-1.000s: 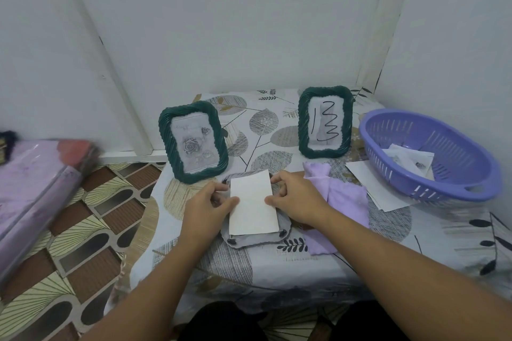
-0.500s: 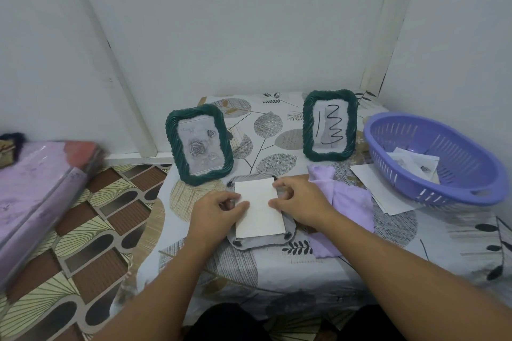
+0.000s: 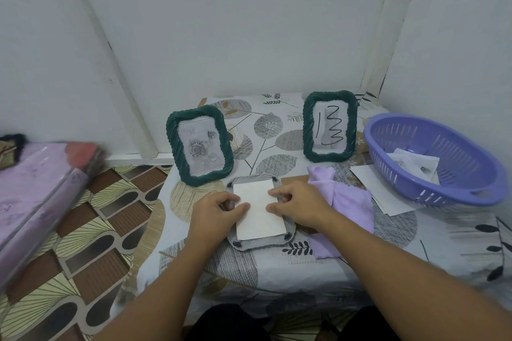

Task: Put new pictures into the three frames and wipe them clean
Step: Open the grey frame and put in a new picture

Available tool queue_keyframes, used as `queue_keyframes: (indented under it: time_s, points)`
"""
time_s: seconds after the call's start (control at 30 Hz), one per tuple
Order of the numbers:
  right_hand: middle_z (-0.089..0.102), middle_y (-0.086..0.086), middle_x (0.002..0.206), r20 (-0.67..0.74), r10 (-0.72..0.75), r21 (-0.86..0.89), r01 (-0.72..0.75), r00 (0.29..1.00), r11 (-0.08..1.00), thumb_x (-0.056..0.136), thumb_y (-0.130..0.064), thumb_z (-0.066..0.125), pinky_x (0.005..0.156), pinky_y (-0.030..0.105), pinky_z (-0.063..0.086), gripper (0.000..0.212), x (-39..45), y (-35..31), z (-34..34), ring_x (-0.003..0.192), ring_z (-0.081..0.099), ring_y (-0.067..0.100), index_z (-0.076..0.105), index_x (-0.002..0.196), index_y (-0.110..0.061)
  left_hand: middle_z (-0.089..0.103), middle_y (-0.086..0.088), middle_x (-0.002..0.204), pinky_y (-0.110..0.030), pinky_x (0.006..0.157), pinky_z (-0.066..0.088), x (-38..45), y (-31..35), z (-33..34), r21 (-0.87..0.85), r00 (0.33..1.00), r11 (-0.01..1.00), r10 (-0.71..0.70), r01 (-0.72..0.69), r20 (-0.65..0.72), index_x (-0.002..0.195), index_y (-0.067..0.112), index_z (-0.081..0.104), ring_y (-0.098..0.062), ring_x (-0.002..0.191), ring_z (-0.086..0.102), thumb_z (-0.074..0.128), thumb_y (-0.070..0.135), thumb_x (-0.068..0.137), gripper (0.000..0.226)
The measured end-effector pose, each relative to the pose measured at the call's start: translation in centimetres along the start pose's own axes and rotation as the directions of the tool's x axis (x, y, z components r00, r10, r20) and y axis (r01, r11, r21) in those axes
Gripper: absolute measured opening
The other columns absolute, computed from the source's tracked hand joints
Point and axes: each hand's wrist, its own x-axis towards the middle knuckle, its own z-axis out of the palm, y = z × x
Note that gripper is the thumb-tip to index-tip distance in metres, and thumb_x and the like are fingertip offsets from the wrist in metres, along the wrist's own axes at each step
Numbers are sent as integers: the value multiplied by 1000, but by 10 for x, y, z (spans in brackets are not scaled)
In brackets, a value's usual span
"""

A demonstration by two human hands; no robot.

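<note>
1. Two hands work at the near middle of the worktop. The left hand presses its thumb and curled fingers on the left edge of the white card; the right hand pinches the card's right edge with thumb and forefinger. Neither hand is released.
2. Compared with a second ago, the card sits squarer within the face-down frame, whose grey back shows around it, and both hands have closed in slightly on its edges. Judged from this, the new picture is being seated in the third frame; the backing is not yet on.
3. At 3 o'clock of the card, a lilac cloth lies flat, partly under the right wrist and untouched, so wiping appears still to come.
4. At 11 o'clock stands the rose frame; at 1 o'clock stands the scribble frame. Both are upright and well apart from the hands.
5. At 2 o'clock, loose sheets lie beside the purple basket, which holds more paper.
</note>
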Motion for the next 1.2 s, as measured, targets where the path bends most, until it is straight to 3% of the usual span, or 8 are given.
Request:
queue_keyframes:
  time_s: [0.17, 0.53, 0.63, 0.73, 0.8, 0.93, 1.03, 1.2]
  points:
    - [56, -13, 76, -10, 7, -2, -7, 1000, 1000, 83, -41, 81, 63, 12, 37, 49, -1, 1, 1, 69, 52, -1, 69, 129, -27, 68, 5, 74, -29, 72, 52, 0, 0, 0, -7, 1000, 1000, -7, 7, 3, 87, 28, 81, -11, 72, 62, 90, 36, 74, 18]
    - [57, -13, 79, -13, 13, 59, -12, 1000, 998, 83, -39, 82, 59, 9, 39, 45, 0, 2, 1, 69, 52, 0, 71, 125, -26, 69, 9, 75, -24, 71, 50, -2, 5, -2, 16, 1000, 1000, -7, 7, -10, 90, 28, 82, -8, 72, 62, 88, 39, 75, 20]
    - [61, -12, 78, -133, 55, 193, -29, 990, 981, 89, -41, 75, 63, 11, 41, 30, -3, 0, -2, 71, 55, -2, 73, 116, -27, 70, 12, 75, -26, 72, 52, -3, 7, -3, 19, 993, 1000, 8, -6, -117, 91, 27, 81, -6, 73, 63, 83, 41, 81, 17]
    - [63, -11, 67, -321, 111, 242, -31, 941, 970, 95, -33, 67, 57, 17, 41, 14, -4, -2, -13, 59, 52, -2, 75, 103, -24, 67, 14, 72, -28, 68, 50, -4, 7, -5, 35, 981, 999, 21, -15, -192, 90, 25, 81, -5, 71, 61, 77, 34, 88, 10]
    - [62, -10, 64, -350, 135, 206, -65, 927, 976, 96, -33, 64, 56, 24, 40, 10, -4, -4, -22, 57, 54, 2, 72, 96, -28, 66, 11, 71, -27, 65, 47, -4, 7, -5, 60, 981, 998, 7, 5, -196, 90, 24, 80, -6, 69, 60, 73, 31, 91, 10]
    - [68, -7, 96, -227, 202, -48, -218, 953, 975, 86, -40, 59, 79, 34, 52, 14, 2, 1, -35, 99, 63, 21, 62, 100, -38, 67, 11, 74, -28, 67, 47, -3, 6, -3, 104, 982, 992, -45, 65, -182, 93, 21, 80, -6, 72, 60, 70, 30, 92, 14]
    - [63, 1, 118, -139, 255, -275, -285, 957, 918, 88, -39, 60, 89, 36, 51, 35, 0, 8, -42, 112, 58, 24, 58, 120, -24, 70, 9, 78, -30, 74, 50, -2, 4, -3, 114, 980, 988, -85, 107, -178, 99, 21, 80, -10, 76, 63, 69, 31, 92, 16]
    - [54, 6, 119, -176, 290, -394, -337, 941, 855, 82, -48, 65, 87, 38, 49, 50, -3, 14, -46, 114, 51, 27, 51, 117, -15, 68, 10, 77, -26, 73, 43, -1, 5, -2, 125, 977, 984, -101, 125, -185, 99, 20, 80, -8, 76, 61, 70, 30, 92, 16]
